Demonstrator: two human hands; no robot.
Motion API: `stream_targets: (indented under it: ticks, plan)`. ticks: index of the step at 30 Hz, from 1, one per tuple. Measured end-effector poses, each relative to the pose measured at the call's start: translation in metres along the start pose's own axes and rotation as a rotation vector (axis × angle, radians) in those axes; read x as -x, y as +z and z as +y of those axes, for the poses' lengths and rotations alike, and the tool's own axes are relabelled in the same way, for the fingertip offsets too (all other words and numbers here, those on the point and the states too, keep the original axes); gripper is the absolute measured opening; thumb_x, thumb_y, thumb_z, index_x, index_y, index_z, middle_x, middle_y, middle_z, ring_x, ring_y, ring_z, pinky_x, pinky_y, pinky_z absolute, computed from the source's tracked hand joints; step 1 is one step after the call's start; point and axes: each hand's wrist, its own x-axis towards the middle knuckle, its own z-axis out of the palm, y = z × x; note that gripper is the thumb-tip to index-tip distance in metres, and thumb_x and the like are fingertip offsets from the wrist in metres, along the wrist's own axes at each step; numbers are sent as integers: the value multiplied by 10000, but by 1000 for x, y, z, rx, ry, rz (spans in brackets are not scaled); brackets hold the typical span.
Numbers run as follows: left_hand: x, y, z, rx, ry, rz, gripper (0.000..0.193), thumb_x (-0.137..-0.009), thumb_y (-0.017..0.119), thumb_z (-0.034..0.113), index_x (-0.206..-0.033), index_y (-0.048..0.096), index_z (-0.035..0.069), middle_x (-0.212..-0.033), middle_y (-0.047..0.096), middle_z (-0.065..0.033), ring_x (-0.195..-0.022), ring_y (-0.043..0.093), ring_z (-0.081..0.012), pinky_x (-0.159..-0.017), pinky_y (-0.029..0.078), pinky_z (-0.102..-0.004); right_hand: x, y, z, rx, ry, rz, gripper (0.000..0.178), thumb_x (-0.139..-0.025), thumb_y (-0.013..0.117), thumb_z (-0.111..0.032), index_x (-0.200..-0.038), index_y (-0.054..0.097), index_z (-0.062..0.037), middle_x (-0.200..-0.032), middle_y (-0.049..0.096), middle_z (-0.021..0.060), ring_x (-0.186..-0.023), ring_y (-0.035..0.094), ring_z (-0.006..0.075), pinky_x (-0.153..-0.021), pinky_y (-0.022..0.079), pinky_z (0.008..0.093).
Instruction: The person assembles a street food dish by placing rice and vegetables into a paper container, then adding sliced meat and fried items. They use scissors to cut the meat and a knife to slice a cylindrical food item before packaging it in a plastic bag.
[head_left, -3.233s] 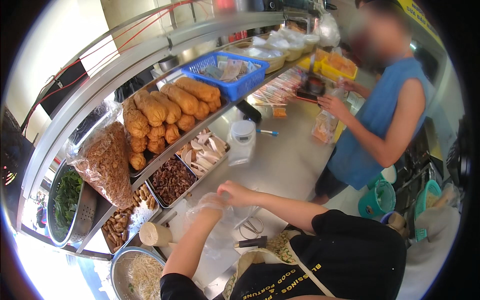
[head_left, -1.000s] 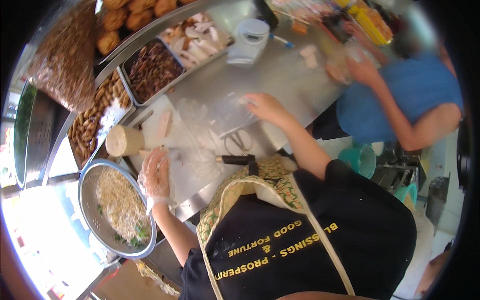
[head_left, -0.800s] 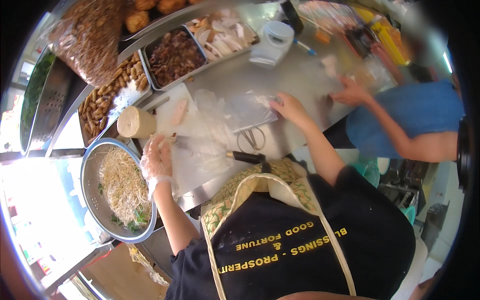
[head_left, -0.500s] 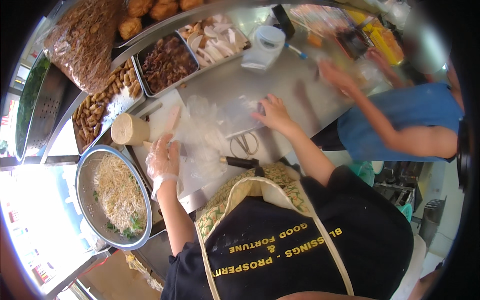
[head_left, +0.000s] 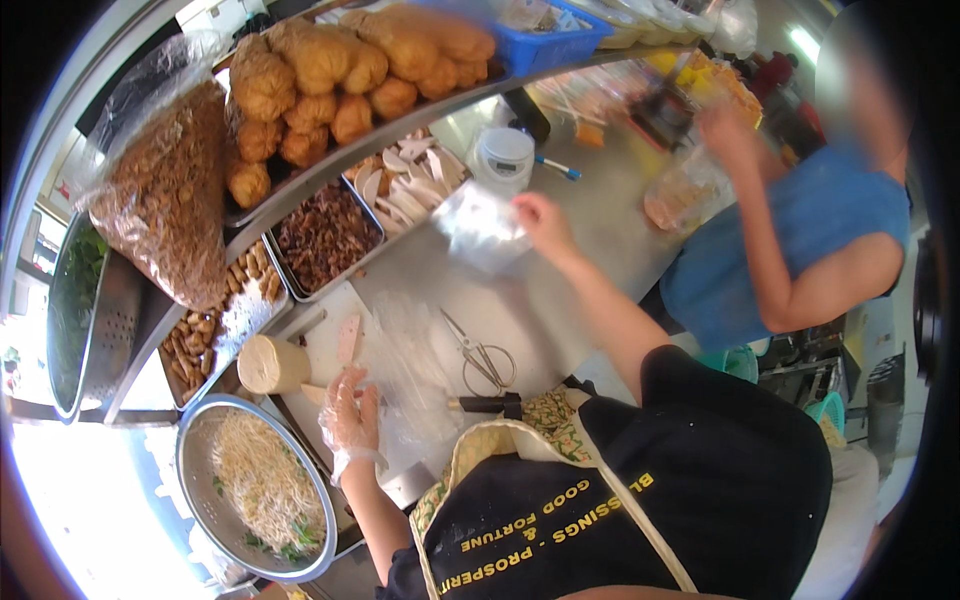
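Observation:
My left hand (head_left: 352, 412), in a clear plastic glove, rests over the white cutting board (head_left: 335, 312) with its fingers loosely bent and apart. Under its fingertips lies a short pale stick-like piece (head_left: 314, 394); I cannot tell whether they touch. A pinkish flat piece (head_left: 348, 340) lies just beyond. My bare right hand (head_left: 545, 222) is stretched forward and pinches the edge of a clear plastic bag (head_left: 482, 238), which shines with glare before the white scale (head_left: 503, 155). Scissors (head_left: 487, 365) and crumpled clear plastic (head_left: 412, 385) lie between my arms.
A colander of bean sprouts (head_left: 262, 480) and a pale round block (head_left: 272, 365) stand at left. Trays of dark chopped food (head_left: 328, 235) and pale slices (head_left: 410, 185) sit below a shelf of fried puffs (head_left: 330, 75). At right, a co-worker (head_left: 800, 240) handles a clear bag (head_left: 688, 190).
My right hand has moved forward from the steel counter and now pinches a clear bag near the scale. My left hand stays over the board. The co-worker's hands have shifted.

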Motion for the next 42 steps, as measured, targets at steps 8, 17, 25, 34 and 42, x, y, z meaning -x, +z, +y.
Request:
stream_targets:
  ticks: [8, 17, 25, 34, 42]
  plan:
    - [-11, -1, 0, -31, -34, -42, 281, -903, 689, 106, -1183, 666, 117, -1228, 658, -108, -819, 670, -223, -743, 552, -364, -118, -8, -15, 279, -288, 317, 224, -914, 576, -69, -1118, 658, -113, -911, 713, 178, -854, 702, 355, -727, 539, 444]
    - [-10, -10, 10, -121, 39, 24, 258, -925, 666, 138, -1183, 672, 140, -1225, 668, -122, -842, 689, -248, -736, 558, -383, -141, 64, 66, 343, 193, -211, 178, -901, 581, -156, -905, 734, -66, -938, 712, 192, -891, 685, 374, -785, 536, 459]
    - [-4, -11, -15, -246, -209, 49, 267, -922, 657, 214, -1184, 666, 162, -1163, 672, -151, -941, 676, -332, -851, 528, -456, -43, 53, 18, 441, -220, -128, 169, -907, 612, -132, -1023, 720, -74, -891, 660, 148, -822, 645, 342, -736, 519, 440]
    - [-120, 45, -26, -626, -326, -268, 480, -927, 602, 483, -1303, 638, 186, -1189, 693, -176, -1116, 646, -382, -969, 501, -478, 138, 70, -100, -6, -289, -1300, 363, -888, 694, -265, -1200, 663, -81, -998, 694, 125, -858, 675, 296, -754, 543, 414]
    - [-151, 41, -70, 222, -543, -81, 495, -955, 565, 472, -1290, 646, 117, -1139, 713, -192, -1083, 666, -373, -956, 510, -467, 173, 93, -119, 249, -755, -1206, 536, -759, 805, -328, -1151, 541, -75, -1019, 656, 139, -885, 703, 316, -685, 560, 452]
